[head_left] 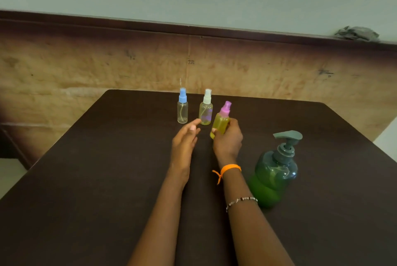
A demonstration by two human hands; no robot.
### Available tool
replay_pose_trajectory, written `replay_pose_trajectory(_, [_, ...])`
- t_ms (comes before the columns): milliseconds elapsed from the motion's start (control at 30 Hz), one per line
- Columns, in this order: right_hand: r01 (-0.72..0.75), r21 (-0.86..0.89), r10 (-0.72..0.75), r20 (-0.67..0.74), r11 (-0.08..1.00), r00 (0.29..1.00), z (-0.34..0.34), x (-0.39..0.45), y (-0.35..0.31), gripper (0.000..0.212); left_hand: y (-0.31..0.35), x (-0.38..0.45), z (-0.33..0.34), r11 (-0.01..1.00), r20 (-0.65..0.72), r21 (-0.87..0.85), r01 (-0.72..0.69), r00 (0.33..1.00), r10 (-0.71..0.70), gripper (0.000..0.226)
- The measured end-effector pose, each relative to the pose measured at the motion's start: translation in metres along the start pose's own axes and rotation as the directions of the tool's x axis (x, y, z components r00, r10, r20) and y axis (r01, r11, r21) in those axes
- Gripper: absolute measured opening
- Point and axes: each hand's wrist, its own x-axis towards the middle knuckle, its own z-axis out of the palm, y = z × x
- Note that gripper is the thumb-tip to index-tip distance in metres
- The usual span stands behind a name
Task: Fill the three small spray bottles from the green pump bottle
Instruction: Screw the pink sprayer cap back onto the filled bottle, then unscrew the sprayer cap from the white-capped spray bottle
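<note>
My right hand [228,140] grips a small spray bottle with a pink cap [221,121], tilted right and full of yellow-green liquid. My left hand [185,140] hovers open just left of it, fingers pointing at the white-capped spray bottle [206,108], which stands upright and looks clear. Left of that one stands the blue-capped spray bottle [182,107], clear and upright. The green pump bottle [276,171] stands right of my right forearm, about half full of green liquid, its grey pump head on.
Everything sits on a dark brown table [96,180] whose far edge lies just behind the two standing bottles. Beyond it rises a tan wall with a dark ledge, and a crumpled grey cloth [356,33] lies on the ledge at the far right.
</note>
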Motion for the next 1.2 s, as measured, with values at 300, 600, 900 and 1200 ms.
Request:
replay_pose_trajectory(300, [-0.065,-0.037,0.057,-0.188,0.997,0.98,0.018,0.053,0.016,0.035,-0.009,0.022,-0.008,0.981,-0.188,0.186,-0.061,0.977,0.096,0.015])
replay_pose_trajectory(600, [-0.073,-0.026,0.066,-0.23,0.997,0.971,0.026,0.064,0.025,0.035,-0.012,0.021,-0.008,0.986,-0.193,0.161,-0.035,0.979,0.067,0.018])
replay_pose_trajectory(900, [0.124,0.006,-0.119,-0.224,0.992,0.967,0.037,0.018,0.01,0.029,-0.009,0.022,-0.011,0.991,-0.239,0.137,-0.01,0.97,0.043,0.02])
replay_pose_trajectory(1200, [0.093,-0.016,-0.091,0.096,0.996,0.991,0.062,0.049,0.005,0.065,-0.011,0.025,-0.014,0.999,-0.255,0.05,0.013,0.967,0.001,0.017])
